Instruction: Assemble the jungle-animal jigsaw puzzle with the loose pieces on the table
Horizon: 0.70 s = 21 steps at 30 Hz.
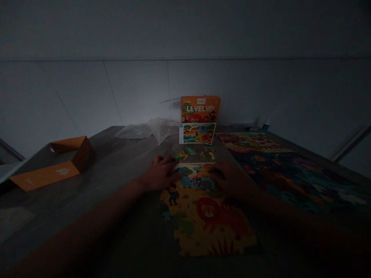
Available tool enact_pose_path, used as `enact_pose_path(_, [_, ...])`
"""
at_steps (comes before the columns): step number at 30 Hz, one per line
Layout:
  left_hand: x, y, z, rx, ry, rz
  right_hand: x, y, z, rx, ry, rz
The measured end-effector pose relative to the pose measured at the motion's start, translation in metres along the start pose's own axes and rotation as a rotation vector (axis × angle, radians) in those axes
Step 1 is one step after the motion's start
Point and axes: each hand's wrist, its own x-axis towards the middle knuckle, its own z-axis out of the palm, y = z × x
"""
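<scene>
A partly built jigsaw puzzle (207,220) with a yellow ground, a red lion and blue animals lies on the dark table (121,216) in front of me. My left hand (160,173) rests flat at the puzzle's upper left edge, fingers spread on the table. My right hand (230,179) lies palm down over the puzzle's upper right part. Whether either hand pinches a piece is hidden in the dim light. A few loose pieces (194,153) lie just beyond the puzzle.
An orange puzzle box (200,108) stands against the wall with a reference picture card (197,133) leaning on it. A larger finished puzzle (290,173) lies to the right. An orange box lid (55,164) sits at the left. Crumpled clear wrap (150,129) lies at the back.
</scene>
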Motion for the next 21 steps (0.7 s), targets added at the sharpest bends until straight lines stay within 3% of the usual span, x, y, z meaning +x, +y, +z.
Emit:
enact_pose_path(6, [-0.0043, 0.0044, -0.0090, -0.004, 0.009, 0.070, 0.0000, -0.0001, -0.0012, 0.000, 0.005, -0.022])
enact_pose_path(13, [-0.0045, 0.0064, -0.0013, 0.015, -0.019, -0.098, 0.0013, -0.0003, -0.0007, -0.015, 0.000, -0.014])
enact_pose_path(21, [-0.0012, -0.0014, 0.0009, 0.021, -0.002, -0.094, 0.0010, -0.0004, -0.0014, 0.013, 0.005, -0.027])
